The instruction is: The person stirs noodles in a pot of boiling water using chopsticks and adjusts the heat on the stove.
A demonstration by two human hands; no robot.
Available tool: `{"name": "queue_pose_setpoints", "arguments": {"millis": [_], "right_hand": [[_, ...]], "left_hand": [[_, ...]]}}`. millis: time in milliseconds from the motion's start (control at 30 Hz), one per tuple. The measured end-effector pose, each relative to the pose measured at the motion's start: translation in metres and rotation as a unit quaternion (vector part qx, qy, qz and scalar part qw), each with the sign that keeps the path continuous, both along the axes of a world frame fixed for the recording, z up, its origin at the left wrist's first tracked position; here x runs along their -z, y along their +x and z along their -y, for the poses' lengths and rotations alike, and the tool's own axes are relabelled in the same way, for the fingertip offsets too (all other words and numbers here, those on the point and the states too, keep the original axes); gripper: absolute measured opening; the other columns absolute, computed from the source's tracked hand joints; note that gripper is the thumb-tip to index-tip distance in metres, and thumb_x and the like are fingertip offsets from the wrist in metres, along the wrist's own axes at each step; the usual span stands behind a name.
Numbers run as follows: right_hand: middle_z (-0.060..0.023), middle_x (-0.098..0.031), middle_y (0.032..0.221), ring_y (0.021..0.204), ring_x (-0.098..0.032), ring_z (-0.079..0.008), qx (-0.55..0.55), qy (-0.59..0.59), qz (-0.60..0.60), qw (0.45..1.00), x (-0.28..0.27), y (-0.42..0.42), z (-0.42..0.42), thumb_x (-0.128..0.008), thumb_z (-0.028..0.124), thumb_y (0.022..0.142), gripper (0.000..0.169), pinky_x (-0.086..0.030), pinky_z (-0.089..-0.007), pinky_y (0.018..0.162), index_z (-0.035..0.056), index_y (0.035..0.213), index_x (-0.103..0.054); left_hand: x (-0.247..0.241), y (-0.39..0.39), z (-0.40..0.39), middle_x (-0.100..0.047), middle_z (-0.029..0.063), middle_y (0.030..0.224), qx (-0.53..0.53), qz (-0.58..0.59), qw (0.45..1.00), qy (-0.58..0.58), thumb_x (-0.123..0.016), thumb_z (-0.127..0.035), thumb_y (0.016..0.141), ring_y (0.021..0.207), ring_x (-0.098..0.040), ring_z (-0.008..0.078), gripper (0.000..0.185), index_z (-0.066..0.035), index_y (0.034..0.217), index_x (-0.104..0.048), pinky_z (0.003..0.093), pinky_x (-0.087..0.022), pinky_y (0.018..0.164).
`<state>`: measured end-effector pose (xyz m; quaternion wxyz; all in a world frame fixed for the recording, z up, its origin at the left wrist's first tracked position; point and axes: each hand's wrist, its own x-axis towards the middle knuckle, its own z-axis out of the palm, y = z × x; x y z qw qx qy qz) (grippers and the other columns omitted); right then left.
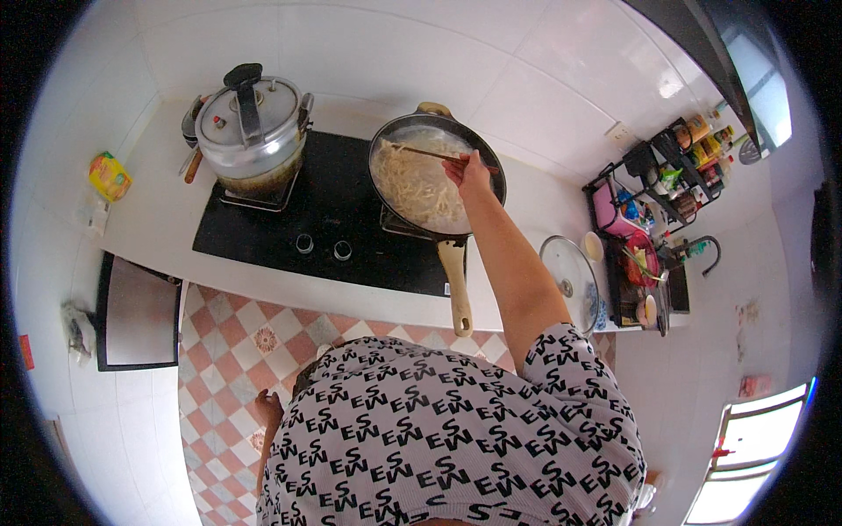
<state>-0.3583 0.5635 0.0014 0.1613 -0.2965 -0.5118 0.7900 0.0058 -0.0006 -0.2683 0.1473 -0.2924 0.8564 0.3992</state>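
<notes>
My right hand [468, 175] grips a pair of brown chopsticks [427, 154] above a dark pan [501, 191]. Pale noodles [421, 191] lie in cloudy liquid inside it, and the chopsticks' tips reach some of them at the pan's left side. The pan sits on the right burner of a black gas hob [276, 230], its cream handle [454, 289] pointing towards me. At my left side hangs my left hand [267, 406], fingers apart, with nothing seen in it.
A pressure cooker [247, 144] occupies the left burner. To the pan's right lie a glass lid [559, 266] and a pale bowl [592, 246]. Farther right are a red basket [641, 258], a black rack [635, 164] and a tap [707, 246]. A yellow packet [110, 176] is at the left wall.
</notes>
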Motion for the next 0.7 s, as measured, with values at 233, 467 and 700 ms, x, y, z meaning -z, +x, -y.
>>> {"name": "queue_pose_setpoints", "arguments": {"millis": [233,467,700], "right_hand": [[-0.0155,-0.06,0.076,0.068,-0.061,-0.0278,0.002,-0.106,-0.035,0.994,-0.008,0.008,-0.007,-0.03,0.034,0.091,0.036,-0.051,-0.0354,0.057,0.0073,0.077,-0.049],[-0.0111,-0.059,0.069,0.061,-0.062,-0.0217,0.019,0.163,-0.025,0.986,-0.03,0.024,-0.023,-0.036,0.033,0.09,0.035,-0.05,-0.0299,0.052,0.0061,0.074,-0.052],[-0.0065,-0.058,0.06,0.052,-0.056,-0.0149,0.02,0.457,-0.015,0.889,-0.056,0.044,-0.007,-0.046,0.03,0.086,0.038,-0.045,-0.0247,0.05,0.0008,0.066,-0.057]], "left_hand": [[-0.001,-0.009,-0.006,-0.057,0.0189,0.087,0.019,-0.089,0.992,-0.084,-0.06,-0.019,0.071,0.078,-0.055,0.0299,0.032,0.001,0.096,-0.057,0.0367,-0.044,0.07],[0.053,-0.012,0.002,-0.056,0.0153,0.091,-0.019,-0.091,0.996,-0.01,-0.061,-0.02,0.073,0.077,-0.054,0.0269,0.031,-0.001,0.098,-0.056,0.0355,-0.044,0.068],[0.051,-0.01,0.002,-0.056,0.0157,0.091,0.016,-0.046,0.998,-0.036,-0.06,-0.018,0.073,0.078,-0.054,0.0274,0.032,0.0,0.099,-0.056,0.0364,-0.044,0.067]]}}
